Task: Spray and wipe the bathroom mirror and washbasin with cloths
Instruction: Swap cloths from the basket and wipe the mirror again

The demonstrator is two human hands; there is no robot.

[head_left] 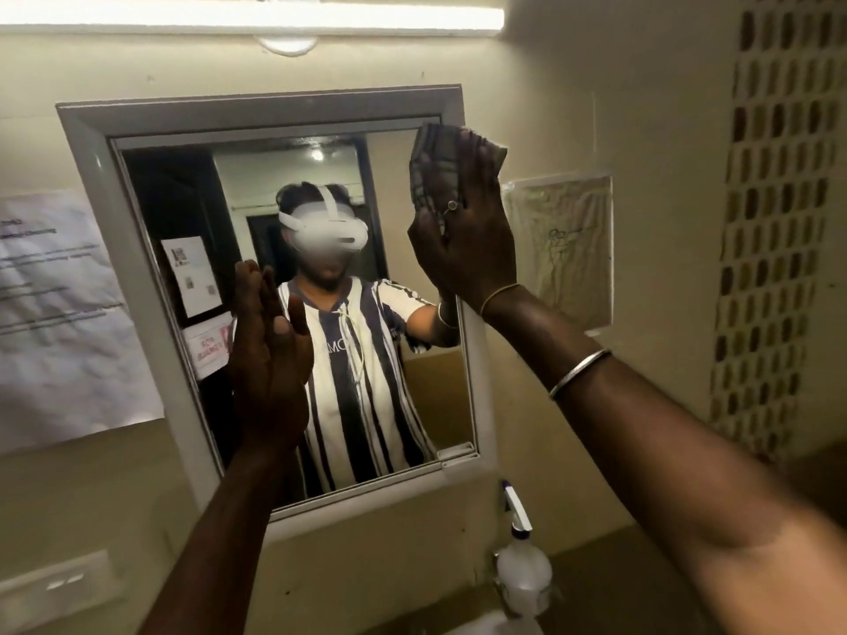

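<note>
A: Mirror (408, 401), white frame (256, 107), on wall (573, 107). Cloth (433, 167) at top right corner, pressed flat to it under right hand (463, 236); fingers straight, not curled.
B: Left hand (270, 341)?
A: Raised before lower left of mirror, fingers straight, holding nothing; contact unclear.
B: Method for wiping?
A: Probably: flat palm, even pressure, overlapping rows from top edge downward, corners included. Spray bottle (522, 570) upright below lower right corner.

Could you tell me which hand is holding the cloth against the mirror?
The right hand, pressing the cloth on the mirror, top right; the left hand is empty.
</note>
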